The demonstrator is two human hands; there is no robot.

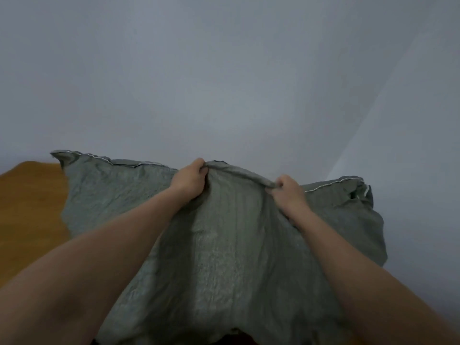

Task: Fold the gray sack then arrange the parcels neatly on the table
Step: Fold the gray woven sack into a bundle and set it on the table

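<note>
Hands first: the left hand (188,179) and the right hand (288,192) each have the fingers curled tight around the far hem of the gray sack (224,245), with a short bunched piece of hem between them. Nearest to the camera, the lower part of the sack hangs wrinkled between the two bare forearms and covers almost everything below. Farther out, the stitched hem runs away from the hands to both corners, and nobody holds these corners. On the left, a piece of the brown table (29,195) shows beside the cloth. Behind all is a plain pale wall (224,70). No parcels are in view.

The risk, as it seems, comes from the grip near the middle: the free corners can drop or twist, and then the fold will come out crooked. Also the cloth hides the surface under it, so a wide swing could push unseen parcels off the table.
</note>
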